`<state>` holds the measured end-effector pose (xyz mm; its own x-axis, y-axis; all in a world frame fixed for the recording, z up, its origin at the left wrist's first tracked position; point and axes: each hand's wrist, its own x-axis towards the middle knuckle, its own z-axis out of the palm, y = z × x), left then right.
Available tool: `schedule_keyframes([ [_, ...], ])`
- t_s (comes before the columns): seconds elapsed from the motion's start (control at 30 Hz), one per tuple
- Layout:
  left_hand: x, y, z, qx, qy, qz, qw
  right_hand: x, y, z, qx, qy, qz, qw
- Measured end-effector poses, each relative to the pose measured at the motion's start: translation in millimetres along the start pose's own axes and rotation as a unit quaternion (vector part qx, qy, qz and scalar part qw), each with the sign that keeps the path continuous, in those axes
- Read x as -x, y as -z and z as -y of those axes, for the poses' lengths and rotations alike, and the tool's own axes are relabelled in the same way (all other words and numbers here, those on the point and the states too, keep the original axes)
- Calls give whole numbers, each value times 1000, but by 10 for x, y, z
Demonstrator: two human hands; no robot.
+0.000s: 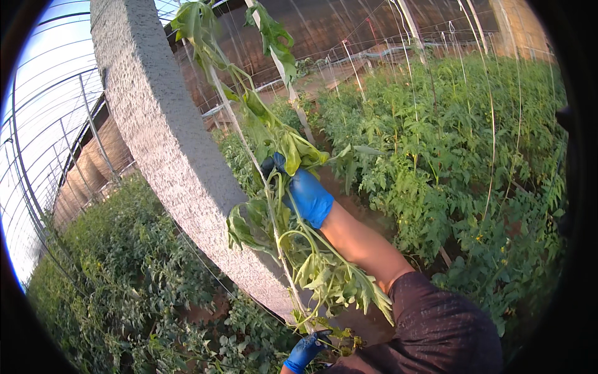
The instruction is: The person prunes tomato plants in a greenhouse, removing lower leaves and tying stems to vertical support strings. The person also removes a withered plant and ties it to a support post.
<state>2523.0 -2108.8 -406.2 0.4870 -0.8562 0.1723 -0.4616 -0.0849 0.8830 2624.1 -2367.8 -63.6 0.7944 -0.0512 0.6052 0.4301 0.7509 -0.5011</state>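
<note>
A tall plant with limp, lobed leaves [299,149] runs up along a pale twine [238,128] in front of a rough concrete post [163,121]. My right hand [303,191], in a blue glove with darkened fingers, is curled around the plant's stems midway up, close beside the twine. Leaves cover part of its fingertips. Low in the view, my left hand [308,348], gloved in blue too, pinches the plant's lower stem near the twine's bottom end. Drooping leaves [322,273] hang between the two hands.
Dense tomato-like plants [444,140] grow on the right, with hanging support strings [490,140] among them. More green plants [140,271] fill the lower left. A thin wire [201,255] passes beside the post. Behind stand the greenhouse frame [88,112] and a brown wall [317,28].
</note>
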Motion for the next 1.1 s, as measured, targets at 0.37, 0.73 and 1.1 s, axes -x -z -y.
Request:
schedule_keyframes([
  [0.37,276,-19,614,287,165,-100,938,772,-148,190,-193,87,-11,977],
  [0.73,180,-292,710,241,116,-184,946,2660,1411,-1038,-309,-172,-264,897],
  [1.1,-149,-431,574,-35,92,-130,987,3884,2149,-1444,-180,-251,-422,852],
])
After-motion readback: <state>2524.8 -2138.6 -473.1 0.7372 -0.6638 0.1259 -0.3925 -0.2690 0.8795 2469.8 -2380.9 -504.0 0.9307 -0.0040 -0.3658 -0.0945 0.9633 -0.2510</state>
